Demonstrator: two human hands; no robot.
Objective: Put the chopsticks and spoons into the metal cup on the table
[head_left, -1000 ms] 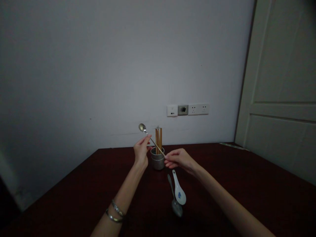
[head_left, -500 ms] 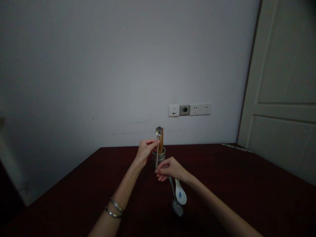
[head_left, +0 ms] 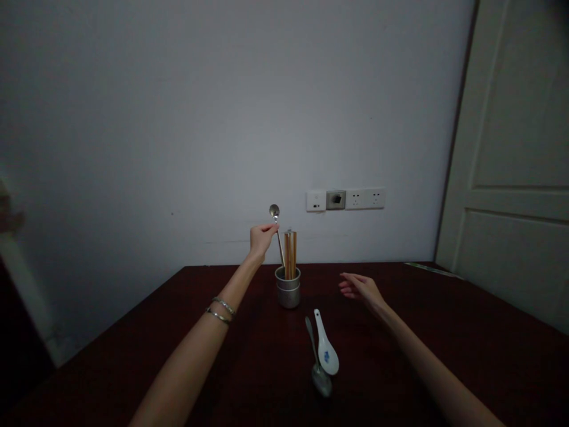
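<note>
My left hand (head_left: 262, 239) pinches a long-handled metal spoon (head_left: 274, 212) just below its bowl, which points up. The spoon leans a little left, and its handle's lower end reaches the mouth of a grey metal cup (head_left: 288, 296). Whether that end is inside the rim I cannot tell. Several wooden chopsticks (head_left: 290, 255) stand upright in the cup. Off to the cup's right, my right hand (head_left: 362, 289) hovers over the table with fingers loosely stretched and nothing in them. Nearer me lie a white ceramic spoon (head_left: 326, 353) with a blue mark and another metal spoon (head_left: 320, 379), side by side.
The dark red table (head_left: 178, 356) meets a pale wall at its back edge. Sockets and a switch (head_left: 336, 200) sit on the wall. A flat strip (head_left: 433, 270) lies at the table's back right, near a panelled door (head_left: 511, 237).
My left hand has lifted the metal spoon from in front of the cup to above its mouth. My right hand has let go of the handle's lower end and moved right.
</note>
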